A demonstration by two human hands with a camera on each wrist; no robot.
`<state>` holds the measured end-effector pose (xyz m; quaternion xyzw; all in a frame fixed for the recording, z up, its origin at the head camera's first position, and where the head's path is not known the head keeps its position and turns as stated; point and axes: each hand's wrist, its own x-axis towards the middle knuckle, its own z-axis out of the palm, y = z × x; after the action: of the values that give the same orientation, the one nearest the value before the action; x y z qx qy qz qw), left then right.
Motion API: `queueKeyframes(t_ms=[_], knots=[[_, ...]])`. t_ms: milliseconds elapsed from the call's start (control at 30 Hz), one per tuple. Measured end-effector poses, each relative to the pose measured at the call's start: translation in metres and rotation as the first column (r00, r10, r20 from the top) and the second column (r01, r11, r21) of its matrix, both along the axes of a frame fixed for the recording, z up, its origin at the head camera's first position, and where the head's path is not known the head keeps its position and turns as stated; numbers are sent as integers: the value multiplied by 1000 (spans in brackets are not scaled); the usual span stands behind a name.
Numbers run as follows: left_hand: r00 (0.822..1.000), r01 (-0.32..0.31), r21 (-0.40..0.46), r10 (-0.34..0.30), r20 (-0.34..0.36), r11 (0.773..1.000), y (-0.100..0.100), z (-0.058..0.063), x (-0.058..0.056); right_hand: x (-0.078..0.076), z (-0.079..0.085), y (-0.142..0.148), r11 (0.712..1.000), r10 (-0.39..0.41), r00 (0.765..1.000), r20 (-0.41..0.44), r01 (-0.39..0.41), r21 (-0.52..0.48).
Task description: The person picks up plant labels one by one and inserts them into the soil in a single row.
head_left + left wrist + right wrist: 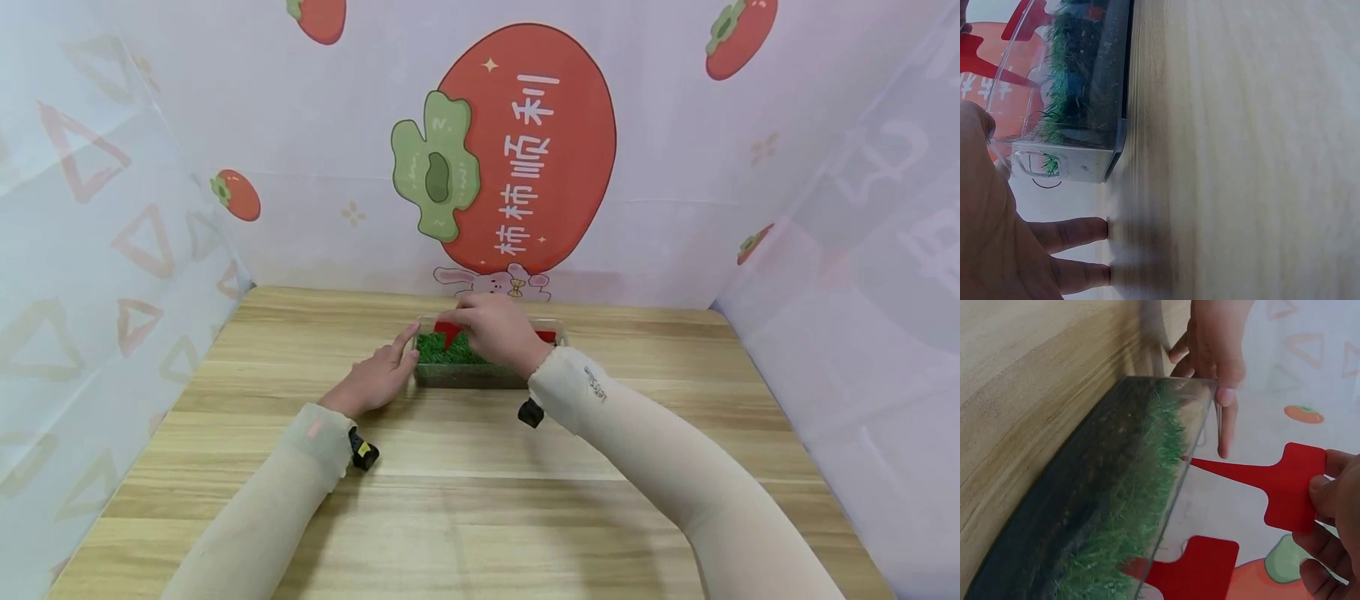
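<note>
A clear plastic box (pixel 468 377) holds green grass (pixel 432 348) over dark soil. My right hand (pixel 501 332) pinches the broad head of a red T-shaped plant label (pixel 1294 487) between thumb and fingers. The label's narrow tip reaches down to the grass near the box's left end. Farther right, a second red plant label (pixel 1196 569) stands in the grass. At the left end my left hand (pixel 380 375) rests its thumb and forefinger on the box's rim. Two other fingers (pixel 1079 231) of it lie straight, their tips at the tabletop.
The box stands near the back of a wooden table (pixel 465 500). Behind it hangs a white backdrop (pixel 315 125) printed with persimmons, and pale patterned sheets (pixel 97 250) close off both sides. Both forearms wear pale sleeves and small black wrist cameras (pixel 364 452).
</note>
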<state>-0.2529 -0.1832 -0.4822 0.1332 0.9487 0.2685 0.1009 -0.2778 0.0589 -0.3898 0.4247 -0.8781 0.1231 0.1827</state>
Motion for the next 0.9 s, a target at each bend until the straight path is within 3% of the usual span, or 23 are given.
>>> queueKeyframes(t_ms=[567,900], knots=[[1000,-7,20,7,-22,1000,0,-2,0,-10,-16,-15,984,-113,992,47,106,143],[1000,-3,14,4,-25,1000,0,0,1,-16,-24,-20,977,-164,981,104,147,156]])
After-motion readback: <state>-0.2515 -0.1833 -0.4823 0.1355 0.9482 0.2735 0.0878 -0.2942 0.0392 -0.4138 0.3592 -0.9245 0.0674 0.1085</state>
